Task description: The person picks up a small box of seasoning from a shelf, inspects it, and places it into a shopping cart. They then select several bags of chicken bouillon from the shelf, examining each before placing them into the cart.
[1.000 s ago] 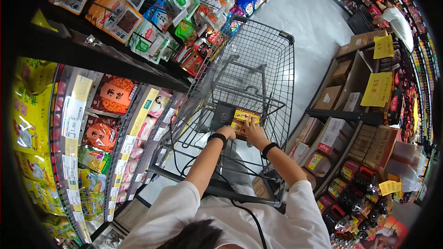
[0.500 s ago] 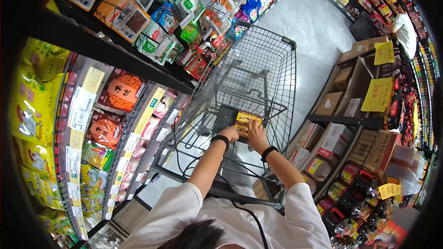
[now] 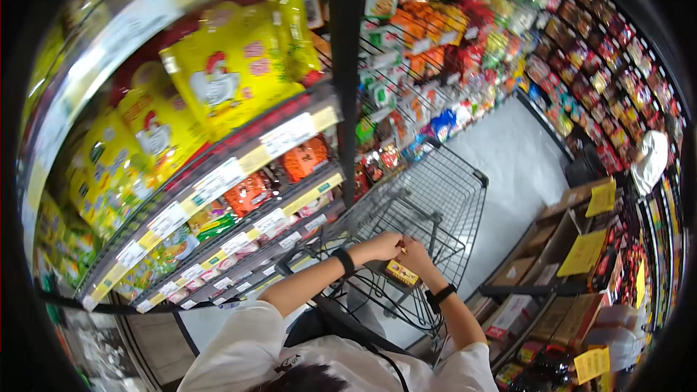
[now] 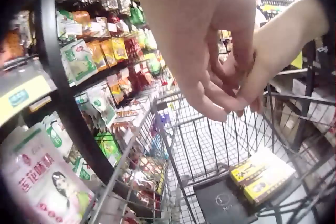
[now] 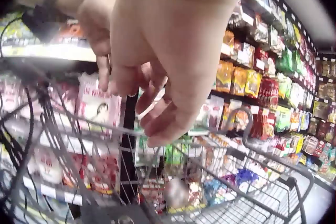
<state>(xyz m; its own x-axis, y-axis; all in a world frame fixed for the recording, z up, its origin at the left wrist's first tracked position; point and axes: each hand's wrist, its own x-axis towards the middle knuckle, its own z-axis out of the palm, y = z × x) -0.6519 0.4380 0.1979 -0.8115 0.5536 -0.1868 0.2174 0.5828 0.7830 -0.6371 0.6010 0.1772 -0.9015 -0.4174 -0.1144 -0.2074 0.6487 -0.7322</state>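
Over the shopping cart (image 3: 480,178), my left hand (image 3: 379,246) and right hand (image 3: 419,258) meet at the fingertips. In the left wrist view, the left hand's (image 4: 210,40) fingers hang loosely bent and overlap the other hand's fingers. The right hand's (image 5: 168,61) fingers curl softly downward in the right wrist view, with no item showing in them. Below the hands, yellow printed boxes (image 4: 261,175) lie in the cart beside a flat black box (image 4: 223,203). The right forearm and hand partly cover the boxes in the head view.
Shelves of yellow bags (image 3: 236,65) stand close on the left, with hanging packets (image 3: 428,36) beyond. Cardboard boxes (image 3: 534,247) and yellow price signs (image 3: 584,252) line the right. A person in white (image 3: 650,163) stands far right. Dark cables hang by the cart handle.
Both hands have lifted off the yellow boxes and come together above them. The head view has swung left, bringing more of the yellow-bag shelf into sight.
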